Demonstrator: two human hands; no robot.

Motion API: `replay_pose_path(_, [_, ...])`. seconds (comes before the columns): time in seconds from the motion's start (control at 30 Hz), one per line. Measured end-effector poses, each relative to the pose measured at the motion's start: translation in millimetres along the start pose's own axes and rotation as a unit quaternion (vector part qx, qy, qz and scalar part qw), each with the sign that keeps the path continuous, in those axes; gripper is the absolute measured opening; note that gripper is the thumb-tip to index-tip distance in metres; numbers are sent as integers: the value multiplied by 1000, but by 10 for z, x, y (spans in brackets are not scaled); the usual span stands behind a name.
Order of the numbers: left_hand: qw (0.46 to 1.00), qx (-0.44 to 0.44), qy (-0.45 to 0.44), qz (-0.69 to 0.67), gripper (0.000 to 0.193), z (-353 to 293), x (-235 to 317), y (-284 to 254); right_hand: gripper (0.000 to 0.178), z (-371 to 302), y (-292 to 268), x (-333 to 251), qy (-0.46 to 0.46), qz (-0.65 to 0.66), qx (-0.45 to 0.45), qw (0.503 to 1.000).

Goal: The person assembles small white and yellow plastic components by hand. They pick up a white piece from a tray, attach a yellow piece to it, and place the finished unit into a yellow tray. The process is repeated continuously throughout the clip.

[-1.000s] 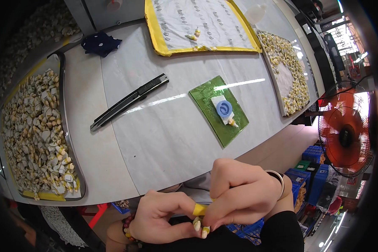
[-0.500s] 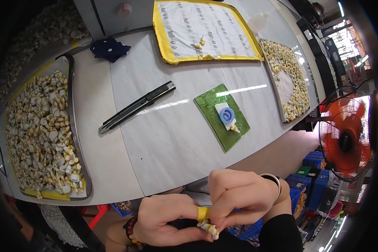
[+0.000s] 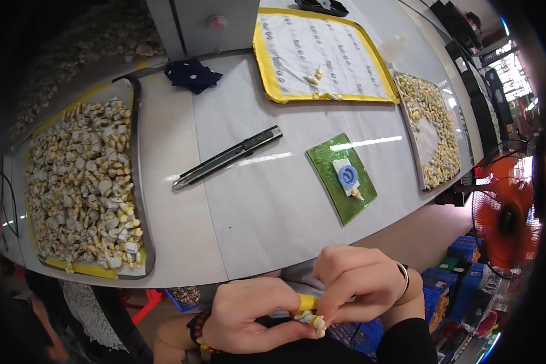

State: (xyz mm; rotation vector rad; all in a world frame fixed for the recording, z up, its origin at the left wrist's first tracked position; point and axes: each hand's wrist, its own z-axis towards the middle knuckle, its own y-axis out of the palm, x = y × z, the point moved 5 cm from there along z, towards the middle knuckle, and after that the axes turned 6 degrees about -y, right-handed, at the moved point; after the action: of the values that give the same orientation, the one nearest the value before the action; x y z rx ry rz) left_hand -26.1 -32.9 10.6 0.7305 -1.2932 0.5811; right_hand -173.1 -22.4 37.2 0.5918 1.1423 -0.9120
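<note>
Near the table's front edge, my left hand [image 3: 249, 315] and my right hand [image 3: 361, 282] meet with fingers pinched together. Between them is a small white-and-yellow figurine [image 3: 315, 321], partly covered by the fingers. A yellow wrap [image 3: 308, 302] sits at the tip of my left index finger; whether it is a finger cover or a separate piece I cannot tell. Beyond the hands lies a green glassy plate [image 3: 340, 206], bearing a round blue mould-like piece [image 3: 348, 176] on a white pad, with a small white-and-yellow piece beside it.
A black utility knife [image 3: 227, 158] lies mid-table. Trays of small figurines stand left [image 3: 142, 212] and right [image 3: 420, 159]. At the back are a yellow-edged cloth-lined tray [image 3: 346, 60] and a dark blue cloth [image 3: 193, 76]. An orange fan [image 3: 506, 212] stands right, above blue crates [image 3: 437, 282].
The whole view has shifted, so the table and its objects appear further right. Both hands keep their pinch on the figurine, with only a slight change in its position.
</note>
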Motion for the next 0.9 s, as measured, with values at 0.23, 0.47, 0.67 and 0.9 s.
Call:
replay_pose_path(0.23, [800,91,7,593,21,-245,1106,-937,23,-114,-179,-139,-65,-124,71,988])
replay_pose_path(0.47, [740,214,-56,635,32,571,1163,-2034,17,-154,-253,-159,-77,-162,91,980])
replay_pose_path(0.67, [626,157,-94,758,42,1606,734,-2481,16,-195,-251,-334,-91,-222,89,967])
replay_pose_path(0.9, [682,144,-152,701,40,1736,532,-2767,14,-470,-547,-476,-20,-318,184,930])
